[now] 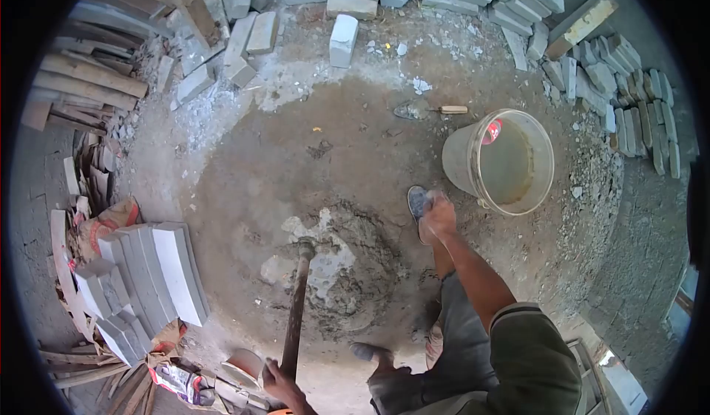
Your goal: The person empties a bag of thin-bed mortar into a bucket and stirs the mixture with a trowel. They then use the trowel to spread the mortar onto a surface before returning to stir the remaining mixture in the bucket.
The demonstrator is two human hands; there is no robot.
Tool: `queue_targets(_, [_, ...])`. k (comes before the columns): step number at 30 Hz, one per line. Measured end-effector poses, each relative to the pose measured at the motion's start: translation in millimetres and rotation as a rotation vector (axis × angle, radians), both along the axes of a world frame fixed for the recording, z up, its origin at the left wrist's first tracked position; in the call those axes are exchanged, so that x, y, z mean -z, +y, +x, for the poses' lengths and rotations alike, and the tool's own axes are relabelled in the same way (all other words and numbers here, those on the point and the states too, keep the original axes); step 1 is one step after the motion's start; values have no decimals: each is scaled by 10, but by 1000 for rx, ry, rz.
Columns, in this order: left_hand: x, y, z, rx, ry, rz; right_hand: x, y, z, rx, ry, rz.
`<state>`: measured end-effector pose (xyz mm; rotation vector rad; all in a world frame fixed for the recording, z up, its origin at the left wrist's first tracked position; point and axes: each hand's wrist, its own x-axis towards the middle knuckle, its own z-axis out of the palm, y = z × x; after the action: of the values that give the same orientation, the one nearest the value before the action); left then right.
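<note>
At the bottom, my left hand (279, 387) is closed around the wooden handle of a hoe (295, 319). The handle runs up to the pile of wet grey mortar (362, 260), where the hoe's head sits among paler patches; its blade is mostly hidden. My right hand (438, 214) is away from the hoe, in front of my shoe (418, 201) in this view. Its fingers are curled and slightly blurred, and I cannot make out whether anything is in them. Nearest to this hand is a bucket (460, 160) of cloudy water with a red object inside.
Beyond the bucket lies a trowel (451, 110) with a wooden handle. Grey blocks (342, 40) line the back, with more stacked at right. White slabs (177, 271) and a torn sack (111, 226) stand at left, near wooden planks (92, 82). Rubble (592, 186) borders the right side.
</note>
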<state>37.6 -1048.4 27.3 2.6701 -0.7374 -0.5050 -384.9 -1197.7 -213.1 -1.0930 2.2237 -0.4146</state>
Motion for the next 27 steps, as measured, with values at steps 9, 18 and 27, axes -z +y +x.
queue_targets(9, [-270,-452,-172,-148,-169,335,2412,-1960,-1708,-517,867,373])
queue_targets(18, [-470,-71,62,428,-201,384,2435,-2436,-2356,-904,835,757])
queue_targets(27, [-277,-958,-234,-230,86,-5,1602,-1985,-2124,-951,411,125])
